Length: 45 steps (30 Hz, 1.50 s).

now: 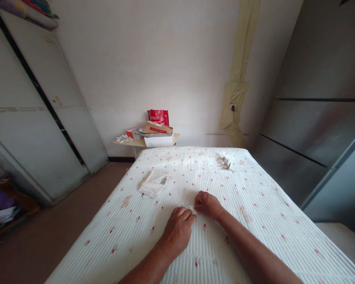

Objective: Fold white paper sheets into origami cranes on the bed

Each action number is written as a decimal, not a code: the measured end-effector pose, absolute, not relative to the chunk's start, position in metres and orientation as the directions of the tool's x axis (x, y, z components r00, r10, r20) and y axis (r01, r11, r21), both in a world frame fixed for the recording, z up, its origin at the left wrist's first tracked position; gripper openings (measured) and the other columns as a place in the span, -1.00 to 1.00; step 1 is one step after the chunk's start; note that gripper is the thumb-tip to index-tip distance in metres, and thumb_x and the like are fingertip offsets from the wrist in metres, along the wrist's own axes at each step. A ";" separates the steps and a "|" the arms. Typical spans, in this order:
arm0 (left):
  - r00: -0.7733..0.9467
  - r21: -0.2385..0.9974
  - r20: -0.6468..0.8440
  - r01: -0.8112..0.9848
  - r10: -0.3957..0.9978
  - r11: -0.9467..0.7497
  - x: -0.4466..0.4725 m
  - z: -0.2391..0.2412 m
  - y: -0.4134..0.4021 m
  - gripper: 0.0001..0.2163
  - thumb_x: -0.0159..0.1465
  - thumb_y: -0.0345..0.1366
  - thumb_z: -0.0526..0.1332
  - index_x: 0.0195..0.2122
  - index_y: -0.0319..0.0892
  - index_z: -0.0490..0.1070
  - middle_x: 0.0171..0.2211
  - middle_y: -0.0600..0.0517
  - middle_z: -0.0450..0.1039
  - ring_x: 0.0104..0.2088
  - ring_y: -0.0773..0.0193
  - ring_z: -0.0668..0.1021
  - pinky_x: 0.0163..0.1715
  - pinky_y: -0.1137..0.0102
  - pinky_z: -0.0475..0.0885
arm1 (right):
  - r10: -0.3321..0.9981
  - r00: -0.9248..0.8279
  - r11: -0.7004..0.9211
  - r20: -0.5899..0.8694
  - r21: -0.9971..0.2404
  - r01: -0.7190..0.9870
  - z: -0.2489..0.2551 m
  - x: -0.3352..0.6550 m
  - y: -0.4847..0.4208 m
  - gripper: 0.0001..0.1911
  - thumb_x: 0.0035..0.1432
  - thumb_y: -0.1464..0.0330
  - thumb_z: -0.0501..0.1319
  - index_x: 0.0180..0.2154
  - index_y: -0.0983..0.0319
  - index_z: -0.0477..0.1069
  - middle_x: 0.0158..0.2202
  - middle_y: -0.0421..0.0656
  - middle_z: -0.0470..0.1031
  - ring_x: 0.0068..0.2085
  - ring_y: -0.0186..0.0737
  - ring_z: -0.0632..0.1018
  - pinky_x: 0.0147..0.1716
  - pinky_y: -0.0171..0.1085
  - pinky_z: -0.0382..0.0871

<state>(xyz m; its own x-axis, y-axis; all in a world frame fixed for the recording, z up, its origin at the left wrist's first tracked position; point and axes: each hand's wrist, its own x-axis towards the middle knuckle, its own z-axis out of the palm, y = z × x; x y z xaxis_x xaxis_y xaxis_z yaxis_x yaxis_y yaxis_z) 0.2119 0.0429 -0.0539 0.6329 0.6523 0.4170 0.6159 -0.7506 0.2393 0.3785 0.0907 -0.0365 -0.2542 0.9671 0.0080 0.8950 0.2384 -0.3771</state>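
Observation:
My left hand [180,227] and my right hand [207,204] meet over the near middle of the bed. Between them is a small piece of folded paper [191,208], mostly covered by my fingers. Both hands are closed on it, the left from the near side and the right from the far right. A stack of printed paper sheets [154,183] lies to the left, beyond my left hand. Farther off to the right sit several small folded paper pieces [224,161].
The bed has a white ribbed cover [242,244] with red flecks. Behind it, a small table [137,143] bears a white box [159,141], a red bag [158,117] and more folded paper [124,138]. Cabinets stand left [26,118] and right [313,118].

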 end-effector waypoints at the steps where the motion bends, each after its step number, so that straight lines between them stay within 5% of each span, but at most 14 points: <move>1: 0.634 0.238 0.426 0.610 0.646 -0.755 0.212 -0.055 0.043 -0.81 0.16 -0.49 0.04 -0.31 -0.19 0.42 -0.34 -0.04 0.42 -0.23 0.20 0.41 -0.17 0.24 0.33 | 0.967 -0.255 0.240 0.008 -0.367 0.899 -0.036 0.378 0.090 -0.89 -0.05 0.43 0.16 -0.45 0.23 0.46 -0.35 -0.18 0.42 -0.33 -0.33 0.41 -0.43 -0.40 0.13; 8: 0.621 0.232 0.441 0.619 0.648 -0.750 0.212 -0.064 0.044 -0.75 0.17 -0.48 0.04 -0.19 -0.16 0.41 -0.27 -0.04 0.44 -0.19 0.18 0.42 -0.13 0.21 0.30 | 0.965 -0.261 0.250 0.020 -0.361 0.898 -0.036 0.378 0.089 -0.89 -0.04 0.45 0.15 -0.45 0.24 0.45 -0.35 -0.16 0.41 -0.33 -0.32 0.40 -0.42 -0.39 0.13; 16: 0.606 0.202 0.387 0.679 0.695 -0.705 0.215 -0.058 0.041 -0.83 0.17 -0.48 0.05 -0.32 -0.17 0.40 -0.32 -0.02 0.42 -0.23 0.19 0.39 -0.17 0.24 0.27 | 0.966 -0.257 0.250 0.039 -0.413 0.876 -0.041 0.381 0.091 -0.92 -0.07 0.45 0.16 -0.47 0.24 0.43 -0.38 -0.21 0.39 -0.36 -0.36 0.38 -0.41 -0.41 0.14; 24: 0.593 0.206 0.359 0.702 0.721 -0.681 0.217 -0.055 0.040 -0.72 0.15 -0.48 0.06 -0.14 -0.13 0.37 -0.28 -0.01 0.40 -0.20 0.19 0.37 -0.15 0.24 0.24 | 0.962 -0.269 0.260 0.043 -0.443 0.858 -0.042 0.382 0.091 -0.94 -0.08 0.44 0.18 -0.48 0.23 0.43 -0.40 -0.23 0.38 -0.39 -0.38 0.37 -0.43 -0.42 0.12; 45: 0.562 0.261 0.332 0.717 0.757 -0.647 0.217 -0.051 0.036 -0.75 0.13 -0.53 0.02 -0.25 -0.15 0.39 -0.29 0.00 0.37 -0.18 0.21 0.37 -0.13 0.24 0.24 | 0.969 -0.237 0.234 0.070 -0.566 0.790 -0.046 0.387 0.093 -0.88 -0.21 0.44 0.26 -0.48 0.24 0.41 -0.38 -0.23 0.39 -0.37 -0.35 0.39 -0.39 -0.41 0.18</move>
<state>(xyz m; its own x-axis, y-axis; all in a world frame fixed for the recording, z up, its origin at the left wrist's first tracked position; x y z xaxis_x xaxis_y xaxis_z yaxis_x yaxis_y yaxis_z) 0.2170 0.0360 -0.0506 0.5623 0.7574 0.3319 0.7168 -0.6466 0.2611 0.3872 0.0925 -0.0459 -0.2370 0.9690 0.0698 0.7905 0.2340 -0.5660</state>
